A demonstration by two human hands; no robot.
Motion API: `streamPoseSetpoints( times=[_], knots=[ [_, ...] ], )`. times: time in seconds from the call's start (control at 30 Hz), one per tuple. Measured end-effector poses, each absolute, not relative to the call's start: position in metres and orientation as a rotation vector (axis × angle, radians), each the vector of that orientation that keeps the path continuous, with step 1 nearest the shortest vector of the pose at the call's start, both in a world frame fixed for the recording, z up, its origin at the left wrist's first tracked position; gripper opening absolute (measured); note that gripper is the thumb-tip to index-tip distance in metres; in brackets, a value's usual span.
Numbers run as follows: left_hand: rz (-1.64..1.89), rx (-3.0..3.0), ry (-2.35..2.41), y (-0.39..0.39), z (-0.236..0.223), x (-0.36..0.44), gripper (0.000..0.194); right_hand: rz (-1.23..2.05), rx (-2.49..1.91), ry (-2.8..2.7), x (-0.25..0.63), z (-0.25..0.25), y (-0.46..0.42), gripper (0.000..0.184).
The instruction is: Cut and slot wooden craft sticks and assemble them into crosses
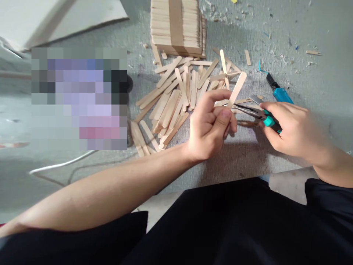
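My left hand [211, 123] is closed in a pinch on a wooden craft stick [237, 88], which points up and to the right. My right hand [292, 130] is wrapped round the teal handles of small cutting pliers [252, 110]. The pliers' metal jaws point left and sit at the lower end of the stick, beside my left fingertips. Both hands hover just above the grey floor, near a loose heap of wooden sticks [176, 99].
A flat panel of glued sticks [178, 25] lies at the top centre. A teal utility knife [278, 90] rests on the floor beyond my right hand. A white board [55, 18] lies top left, a white cable [60, 163] at left. Wood chips litter the floor.
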State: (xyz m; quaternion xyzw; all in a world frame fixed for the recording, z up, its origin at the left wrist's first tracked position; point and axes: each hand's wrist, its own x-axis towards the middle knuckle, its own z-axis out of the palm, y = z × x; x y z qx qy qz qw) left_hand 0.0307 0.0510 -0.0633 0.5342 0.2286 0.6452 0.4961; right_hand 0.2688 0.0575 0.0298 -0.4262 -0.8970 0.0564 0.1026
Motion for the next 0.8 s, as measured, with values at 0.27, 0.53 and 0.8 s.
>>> streamPoseSetpoints(
  times=[0.27,0.53,0.8],
  knots=[
    [1.358,1.172,0.791,0.042,-0.052,0.027,0.03,0.171,-1.266,-2.628,0.267,0.029,0.056,0.03],
    [1.354,1.192,0.795,0.042,-0.051,0.026,0.028,0.17,-1.272,-2.596,0.266,0.025,0.055,0.024],
    [1.392,1.212,0.809,0.039,-0.054,0.029,0.024,0.215,-1.312,-2.57,0.266,0.02,0.053,0.022]
  ],
)
